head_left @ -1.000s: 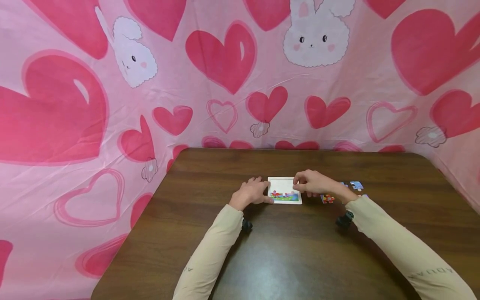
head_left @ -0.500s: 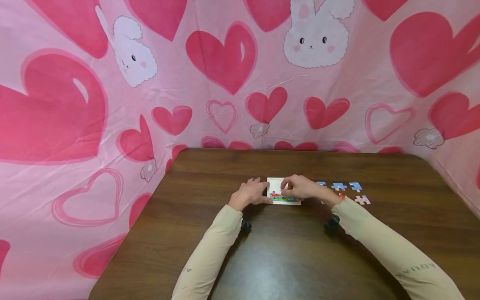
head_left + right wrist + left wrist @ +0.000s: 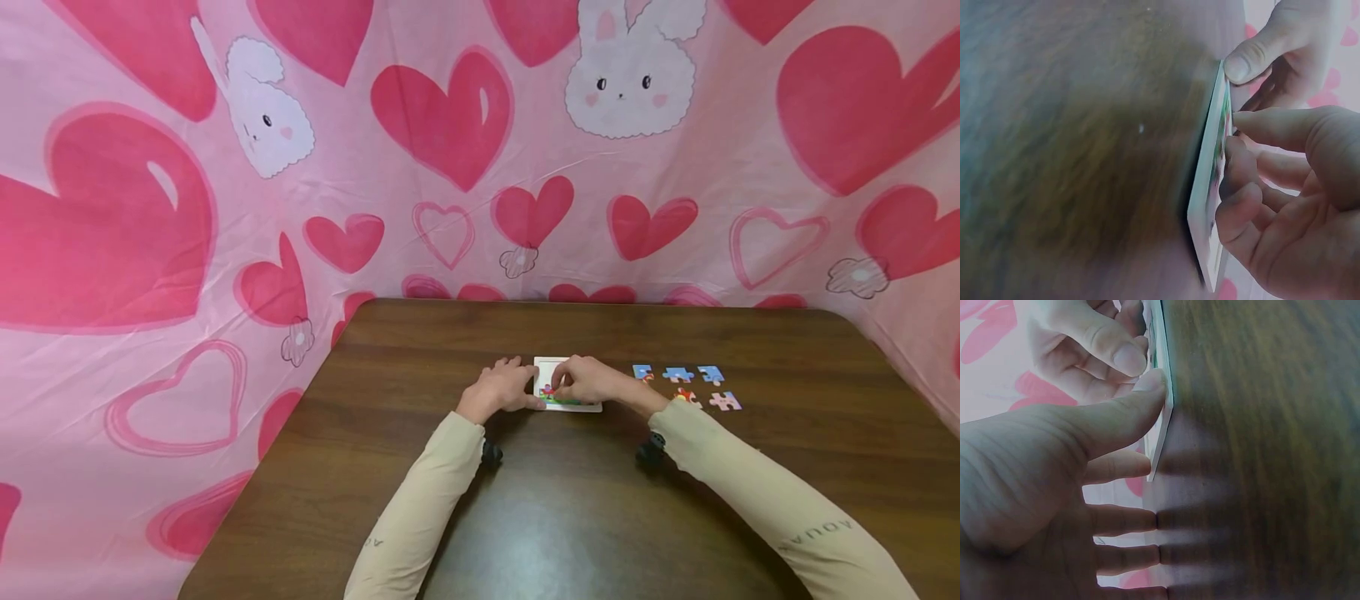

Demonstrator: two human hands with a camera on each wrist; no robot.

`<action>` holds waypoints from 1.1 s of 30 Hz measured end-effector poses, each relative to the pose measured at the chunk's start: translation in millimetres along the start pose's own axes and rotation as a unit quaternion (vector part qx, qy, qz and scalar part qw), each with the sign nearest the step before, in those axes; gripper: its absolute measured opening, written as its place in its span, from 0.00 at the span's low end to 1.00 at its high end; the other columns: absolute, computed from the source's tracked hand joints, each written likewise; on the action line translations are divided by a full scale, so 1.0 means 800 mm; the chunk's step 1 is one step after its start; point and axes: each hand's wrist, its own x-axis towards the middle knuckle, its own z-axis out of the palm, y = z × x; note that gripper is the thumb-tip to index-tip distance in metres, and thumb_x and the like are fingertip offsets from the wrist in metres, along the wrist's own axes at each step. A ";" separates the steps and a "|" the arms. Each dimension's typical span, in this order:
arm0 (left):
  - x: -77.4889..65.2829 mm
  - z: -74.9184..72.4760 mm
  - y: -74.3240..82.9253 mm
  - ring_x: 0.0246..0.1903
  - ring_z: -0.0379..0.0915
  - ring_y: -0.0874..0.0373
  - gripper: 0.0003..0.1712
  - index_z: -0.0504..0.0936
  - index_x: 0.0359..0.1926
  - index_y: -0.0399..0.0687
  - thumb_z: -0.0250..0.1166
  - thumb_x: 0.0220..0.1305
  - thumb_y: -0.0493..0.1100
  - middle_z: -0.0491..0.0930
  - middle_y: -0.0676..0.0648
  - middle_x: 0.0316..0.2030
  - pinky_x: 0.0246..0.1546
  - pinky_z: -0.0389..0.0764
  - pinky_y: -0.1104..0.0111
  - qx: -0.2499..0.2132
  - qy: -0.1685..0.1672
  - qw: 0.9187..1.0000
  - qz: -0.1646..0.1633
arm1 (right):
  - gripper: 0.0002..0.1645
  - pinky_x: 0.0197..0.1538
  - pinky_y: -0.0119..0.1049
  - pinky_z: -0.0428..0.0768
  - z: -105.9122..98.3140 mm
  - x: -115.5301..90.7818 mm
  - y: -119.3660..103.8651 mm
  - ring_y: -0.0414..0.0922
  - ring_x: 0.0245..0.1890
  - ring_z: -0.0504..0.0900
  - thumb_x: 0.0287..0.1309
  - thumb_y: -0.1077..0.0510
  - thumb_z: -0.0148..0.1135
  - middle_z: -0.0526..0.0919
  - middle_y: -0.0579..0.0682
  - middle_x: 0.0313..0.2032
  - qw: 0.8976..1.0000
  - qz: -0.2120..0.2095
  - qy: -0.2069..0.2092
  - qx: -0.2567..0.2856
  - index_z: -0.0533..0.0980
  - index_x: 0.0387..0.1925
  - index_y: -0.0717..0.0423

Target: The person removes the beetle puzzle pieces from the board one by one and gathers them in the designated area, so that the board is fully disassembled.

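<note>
A small white puzzle tray (image 3: 546, 365) lies on the table, with colourful pieces along its near side, green at the bottom. My left hand (image 3: 498, 389) rests at its left end, thumb (image 3: 1148, 382) on the near left corner and the other fingers spread. Over the tray bends my right hand (image 3: 592, 381), its thumb and forefinger (image 3: 1239, 159) brought close together low at the picture surface. They pinch a puzzle piece, almost wholly hidden by the fingers. In the right wrist view the tray's edge (image 3: 1200, 187) shows beside the curled fingers.
To the right of the tray, loose jigsaw pieces lie in two rows, among them a blue one (image 3: 678, 375), a pink one (image 3: 725, 401) and a red-and-yellow one (image 3: 686, 397). The brown wooden table (image 3: 570, 517) ends at a pink heart-patterned cloth (image 3: 442, 117).
My right hand has moved left across the tray and lower, uncovering more loose pieces on the right. My left hand has stayed at the tray's left end.
</note>
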 end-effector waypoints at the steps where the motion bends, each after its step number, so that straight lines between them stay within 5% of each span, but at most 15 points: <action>1: 0.000 0.000 0.000 0.68 0.49 0.44 0.41 0.65 0.65 0.58 0.61 0.53 0.67 0.57 0.44 0.68 0.62 0.57 0.47 0.001 0.001 1.000 0.000 | 0.04 0.27 0.31 0.72 0.001 0.001 -0.001 0.38 0.23 0.74 0.51 0.59 0.65 0.79 0.45 0.25 1.000 -0.006 0.006 -0.009 0.79 0.31 0.54; 6: -0.001 0.001 -0.001 0.67 0.51 0.44 0.40 0.67 0.64 0.57 0.62 0.53 0.66 0.59 0.44 0.67 0.61 0.58 0.46 0.001 0.010 1.000 0.004 | 0.04 0.31 0.31 0.72 0.005 0.005 -0.006 0.38 0.26 0.73 0.46 0.62 0.65 0.78 0.45 0.24 0.999 -0.032 0.027 -0.034 0.78 0.28 0.56; 18: 0.000 0.002 -0.001 0.67 0.51 0.44 0.40 0.67 0.64 0.58 0.62 0.53 0.66 0.58 0.44 0.68 0.61 0.58 0.46 0.002 0.010 1.000 0.002 | 0.08 0.17 0.31 0.70 0.004 0.004 -0.016 0.40 0.14 0.71 0.52 0.60 0.65 0.73 0.49 0.22 0.999 0.046 -0.002 0.009 0.73 0.31 0.57; 33: -0.001 0.001 0.001 0.67 0.51 0.44 0.41 0.65 0.65 0.59 0.61 0.53 0.66 0.58 0.44 0.68 0.61 0.59 0.47 0.008 0.005 1.000 0.001 | 0.06 0.18 0.31 0.72 0.002 0.001 -0.014 0.41 0.17 0.76 0.58 0.58 0.61 0.75 0.47 0.22 0.997 0.059 0.022 0.055 0.75 0.27 0.53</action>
